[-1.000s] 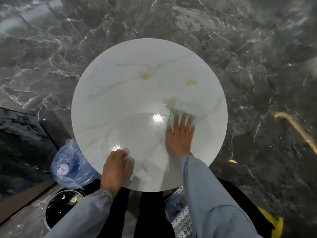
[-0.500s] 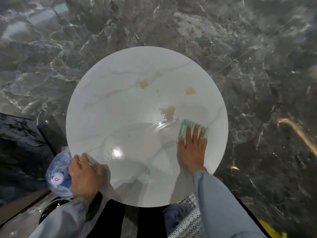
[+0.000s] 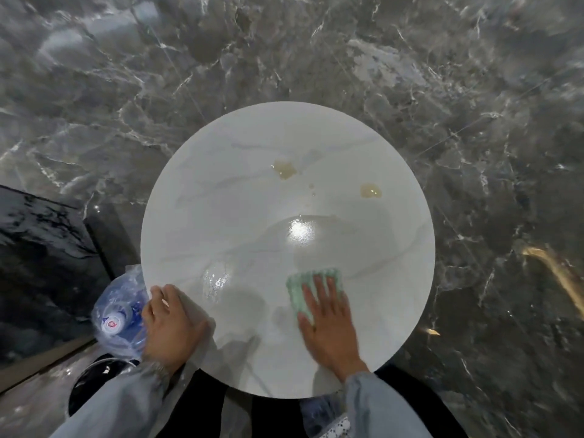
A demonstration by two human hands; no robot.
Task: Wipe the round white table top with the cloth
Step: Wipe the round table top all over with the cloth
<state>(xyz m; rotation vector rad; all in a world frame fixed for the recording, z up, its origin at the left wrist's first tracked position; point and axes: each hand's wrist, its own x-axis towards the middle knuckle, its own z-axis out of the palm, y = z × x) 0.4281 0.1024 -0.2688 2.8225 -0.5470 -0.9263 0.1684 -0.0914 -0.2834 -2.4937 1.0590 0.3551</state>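
Note:
The round white table top [image 3: 240,216] fills the middle of the head view. My right hand [image 3: 331,324] lies flat on a pale green cloth [image 3: 300,286] and presses it onto the near right part of the top. My left hand [image 3: 172,327] rests on the near left rim with its fingers curled over the edge. Two yellowish wet stains sit farther out: one [image 3: 285,169] near the centre and one [image 3: 370,190] to its right. A glossy wet patch [image 3: 300,232] shines between the cloth and the stains.
Dark grey marble floor [image 3: 474,121] surrounds the table. A large blue water bottle [image 3: 117,317] lies at the left under the rim, with a dark round bin [image 3: 91,384] nearer to me. A black glossy cabinet [image 3: 38,254] stands at far left.
My right hand has slid the cloth towards me and to the left. The stain that lay just ahead of the cloth is gone, leaving a wet sheen. My left hand has shifted along the near left rim.

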